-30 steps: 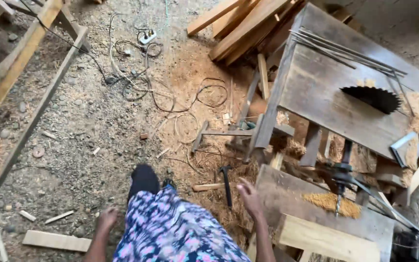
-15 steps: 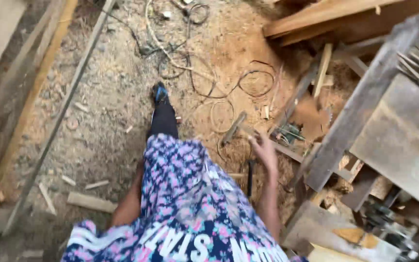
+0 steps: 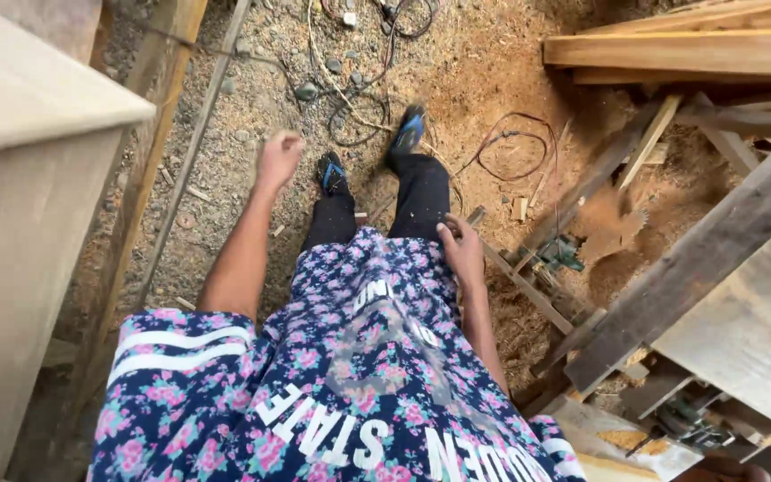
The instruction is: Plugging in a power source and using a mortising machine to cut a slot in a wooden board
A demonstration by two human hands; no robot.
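Observation:
I look straight down at my own body: a floral shirt (image 3: 350, 375), black trousers (image 3: 421, 196) and blue shoes (image 3: 408, 134) on a sawdust-covered floor. My left hand (image 3: 278, 156) swings out in front on the left with its fingers curled in and nothing in it. My right hand (image 3: 461, 250) hangs by my right hip, touching the hem of the shirt, fingers loosely apart and empty. Tangled cables (image 3: 350, 98) lie on the ground just ahead of my feet.
A pale wooden cabinet (image 3: 20, 178) stands close on the left, with long timber strips (image 3: 149, 161) beside it. On the right is a rough wooden workbench (image 3: 698, 268), planks (image 3: 680, 49) stacked beyond it, a red wire loop (image 3: 515, 152) and scrap wood.
The view has swung left and down onto my body. The saw bench slid to the right edge and the cabinet came in on the left. My right hand dropped to my hip; my left swung forward.

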